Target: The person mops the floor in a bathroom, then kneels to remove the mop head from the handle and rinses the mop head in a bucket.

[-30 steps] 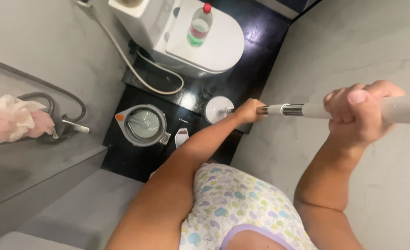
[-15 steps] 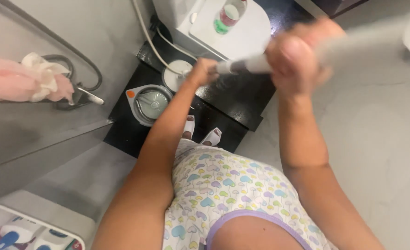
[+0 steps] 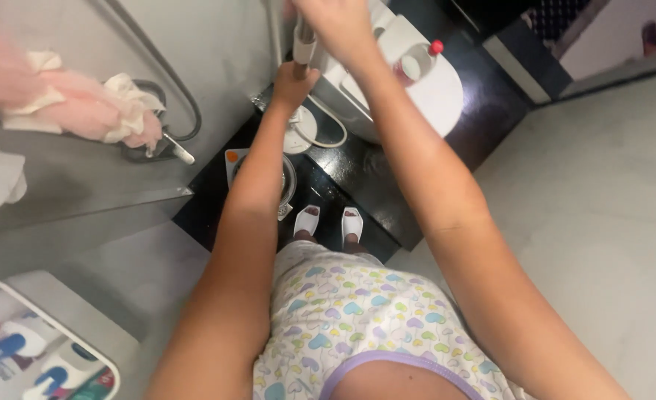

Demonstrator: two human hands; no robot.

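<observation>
A person in a pastel heart-print garment [image 3: 357,326] stands on a black floor [image 3: 387,192] in a small bathroom, both hands wrapped around a slim pole handle [image 3: 303,46]; the handle is grey metal with a white collar section, and it appears to end at a round white base [image 3: 302,133] on the floor beside the toilet [image 3: 424,89]; its long axis runs nearly vertical, lower end pointing down at the floor, upper end rising out of the top of the view. The left hand [image 3: 292,83] is closed around the lower shaft; the right hand [image 3: 335,26] is clenched on the shaft just above it, the two nearly touching. A clear bottle with a red cap [image 3: 417,63] lies on the toilet lid; a small bin [image 3: 285,181] sits by the left forearm; white slippers [image 3: 328,221] show below; pink cloth [image 3: 83,107] hangs on the grey wall at left.
</observation>
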